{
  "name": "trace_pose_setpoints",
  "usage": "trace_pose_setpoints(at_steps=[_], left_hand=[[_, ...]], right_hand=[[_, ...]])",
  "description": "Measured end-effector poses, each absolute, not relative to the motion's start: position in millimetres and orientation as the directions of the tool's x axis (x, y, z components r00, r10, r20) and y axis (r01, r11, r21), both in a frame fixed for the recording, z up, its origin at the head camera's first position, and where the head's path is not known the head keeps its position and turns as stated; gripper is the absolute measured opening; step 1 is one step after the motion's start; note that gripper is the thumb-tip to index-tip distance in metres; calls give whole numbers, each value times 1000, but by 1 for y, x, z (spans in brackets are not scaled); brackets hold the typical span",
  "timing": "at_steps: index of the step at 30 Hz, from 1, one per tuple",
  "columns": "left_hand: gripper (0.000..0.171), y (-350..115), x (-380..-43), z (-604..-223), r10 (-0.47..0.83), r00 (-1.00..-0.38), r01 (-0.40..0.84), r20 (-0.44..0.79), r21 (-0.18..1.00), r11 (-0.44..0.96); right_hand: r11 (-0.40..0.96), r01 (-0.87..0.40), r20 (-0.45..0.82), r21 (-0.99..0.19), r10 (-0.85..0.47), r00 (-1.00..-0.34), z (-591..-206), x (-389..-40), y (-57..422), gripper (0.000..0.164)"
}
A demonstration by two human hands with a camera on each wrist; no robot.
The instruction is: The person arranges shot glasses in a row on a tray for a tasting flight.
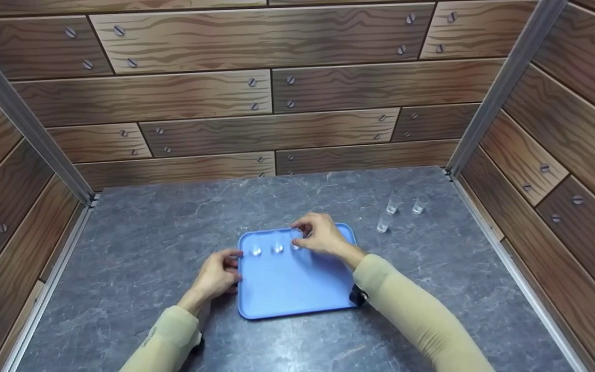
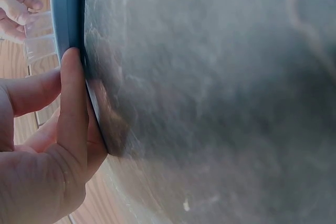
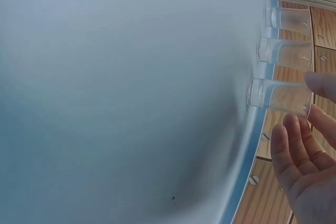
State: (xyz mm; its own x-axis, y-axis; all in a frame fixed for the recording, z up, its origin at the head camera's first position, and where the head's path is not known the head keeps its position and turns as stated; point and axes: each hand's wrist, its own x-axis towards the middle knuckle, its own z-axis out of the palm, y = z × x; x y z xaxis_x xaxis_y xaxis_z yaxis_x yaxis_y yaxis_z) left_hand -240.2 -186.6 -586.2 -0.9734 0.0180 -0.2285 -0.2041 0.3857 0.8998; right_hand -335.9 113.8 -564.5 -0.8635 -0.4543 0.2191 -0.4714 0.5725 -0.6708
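On a blue tray (image 1: 297,289), several clear shot glasses stand upright in a row along the far side: a left one (image 1: 255,250), a middle one (image 1: 277,247) and a right one (image 3: 283,96). My right hand (image 1: 321,235) pinches the right glass near its rim, its base at the tray surface; the other fingers hang loosely beside it. At the tray's left edge, my left hand (image 1: 216,274) rests its fingertips against the outer wall, as the left wrist view (image 2: 52,140) also shows. The hand partly hides the right glass in the head view.
Right of the tray, on the grey marbled table (image 1: 163,227), stand more shot glasses: a near one (image 1: 383,224), a far one (image 1: 392,205) and a rightmost one (image 1: 419,205). Wood-patterned walls (image 1: 256,41) with metal corner rails (image 1: 504,93) enclose the table's back and sides.
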Motion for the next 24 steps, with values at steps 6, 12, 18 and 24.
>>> trace_pose_setpoints(at_steps=[6, 12, 18, 24], left_hand=[[63, -186, -240, -587, 15, -975, -201, -224, 902, 381], [63, -186, -241, -586, 15, -975, -196, -220, 897, 395], [63, -187, -242, -586, 13, -978, -187, -209, 899, 396], [62, -187, -241, -587, 12, -975, -199, -223, 891, 409]], right_hand=[[570, -467, 208, -677, -460, -863, -562, -335, 115, 38], [556, -490, 230, -671, -473, -851, -560, -333, 123, 38], [551, -516, 242, -656, -493, -835, -553, -331, 137, 31], [558, -528, 231, -640, -515, -825, -546, -330, 154, 29]])
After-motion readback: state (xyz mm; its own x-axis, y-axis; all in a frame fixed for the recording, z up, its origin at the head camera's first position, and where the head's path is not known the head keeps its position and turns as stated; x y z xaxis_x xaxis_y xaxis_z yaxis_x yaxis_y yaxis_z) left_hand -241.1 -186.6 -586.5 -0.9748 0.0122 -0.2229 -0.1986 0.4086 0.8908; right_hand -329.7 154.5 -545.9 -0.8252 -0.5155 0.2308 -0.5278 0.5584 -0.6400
